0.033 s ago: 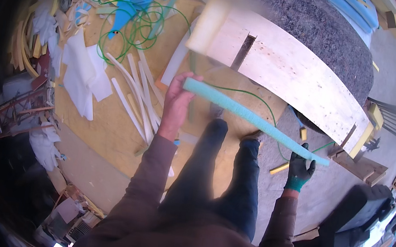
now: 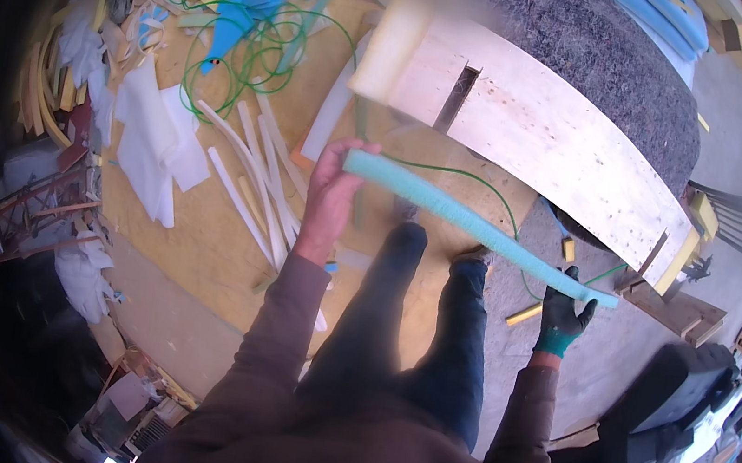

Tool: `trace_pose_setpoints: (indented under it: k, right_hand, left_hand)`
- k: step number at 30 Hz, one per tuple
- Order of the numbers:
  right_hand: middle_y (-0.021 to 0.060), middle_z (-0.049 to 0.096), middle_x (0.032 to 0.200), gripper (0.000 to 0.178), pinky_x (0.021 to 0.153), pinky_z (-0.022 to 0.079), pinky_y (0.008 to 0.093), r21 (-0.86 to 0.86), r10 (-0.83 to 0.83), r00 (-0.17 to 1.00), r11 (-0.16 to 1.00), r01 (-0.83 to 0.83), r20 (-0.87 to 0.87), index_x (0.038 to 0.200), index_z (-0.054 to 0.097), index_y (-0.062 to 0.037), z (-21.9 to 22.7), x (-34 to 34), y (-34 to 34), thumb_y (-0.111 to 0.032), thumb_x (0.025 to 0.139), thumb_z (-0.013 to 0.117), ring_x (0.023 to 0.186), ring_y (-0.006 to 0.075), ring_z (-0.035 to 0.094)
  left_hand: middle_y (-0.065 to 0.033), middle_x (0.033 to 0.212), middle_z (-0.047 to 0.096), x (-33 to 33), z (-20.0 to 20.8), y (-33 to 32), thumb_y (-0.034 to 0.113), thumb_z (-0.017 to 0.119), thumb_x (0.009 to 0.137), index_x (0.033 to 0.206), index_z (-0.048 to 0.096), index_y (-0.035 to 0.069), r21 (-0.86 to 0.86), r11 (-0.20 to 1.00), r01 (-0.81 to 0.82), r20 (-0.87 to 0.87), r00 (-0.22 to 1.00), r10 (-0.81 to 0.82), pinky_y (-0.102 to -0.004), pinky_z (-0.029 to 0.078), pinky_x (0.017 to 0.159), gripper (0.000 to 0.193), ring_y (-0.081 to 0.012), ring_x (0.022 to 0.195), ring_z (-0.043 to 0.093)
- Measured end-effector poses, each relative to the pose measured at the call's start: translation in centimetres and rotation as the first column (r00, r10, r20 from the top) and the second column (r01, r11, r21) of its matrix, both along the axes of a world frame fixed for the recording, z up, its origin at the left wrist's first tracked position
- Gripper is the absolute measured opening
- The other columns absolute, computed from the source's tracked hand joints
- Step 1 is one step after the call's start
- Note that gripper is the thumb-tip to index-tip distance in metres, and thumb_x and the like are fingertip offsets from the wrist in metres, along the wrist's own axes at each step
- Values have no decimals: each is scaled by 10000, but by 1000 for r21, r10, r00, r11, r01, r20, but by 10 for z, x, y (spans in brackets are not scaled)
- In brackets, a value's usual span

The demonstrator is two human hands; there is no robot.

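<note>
A long, narrow strip of light turquoise foam (image 2: 470, 224) stretches between my two hands, slanting from upper left down to the right. At its left end, my bare left hand (image 2: 330, 198) is closed on the foam, its fingers partly hidden behind it. My right hand (image 2: 564, 318), in a black and green work glove, grips the strip near its right end. Just beyond the strip lies a pale wooden panel (image 2: 535, 127) with a dark slot at each end. Grey speckled felt (image 2: 590, 64) covers the form behind the panel.
White foam strips (image 2: 251, 178) and white sheets (image 2: 154, 133) lie on the tan floor to my left. A tangled green hose (image 2: 254, 52) coils beside blue scraps and runs past my feet. A black padded piece (image 2: 672, 402) sits at lower right, near wooden boards (image 2: 674, 314).
</note>
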State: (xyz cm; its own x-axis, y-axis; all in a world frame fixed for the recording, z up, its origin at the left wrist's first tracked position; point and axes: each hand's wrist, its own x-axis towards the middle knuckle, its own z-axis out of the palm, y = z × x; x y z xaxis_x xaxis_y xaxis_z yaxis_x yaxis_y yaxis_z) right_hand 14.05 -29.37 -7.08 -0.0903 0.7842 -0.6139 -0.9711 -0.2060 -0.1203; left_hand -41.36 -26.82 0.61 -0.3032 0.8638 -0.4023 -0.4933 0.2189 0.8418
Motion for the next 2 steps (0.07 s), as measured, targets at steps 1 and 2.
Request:
trace_pose_setpoints:
  k: [1, 2]
  right_hand:
    - [248, 627, 1580, 858, 1351, 317, 584, -44, -10, 999, 999, 11, 40, 1583, 492, 97, -3, -2, 3, -415, 977, 819, 1522, 383, 547]
    - [247, 618, 1596, 975, 1366, 283, 588, -129, -39, 992, 990, 55, 120, 1614, 463, 83, -10, -5, 9, -522, 953, 846, 1527, 384, 545]
  left_hand:
    - [-133, 1526, 646, -5, -2, 0, -11, 600, 1054, 1559, 470, 115, 17, 1000, 24, -5, 1000, -24, -383, 510, 1107, 537, -215, 1315, 644]
    - [-130, 1532, 644, -9, -4, -1, -7, 605, 1056, 1561, 469, 116, 37, 998, 43, 2, 999, -43, -383, 504, 1115, 537, -216, 1324, 640]
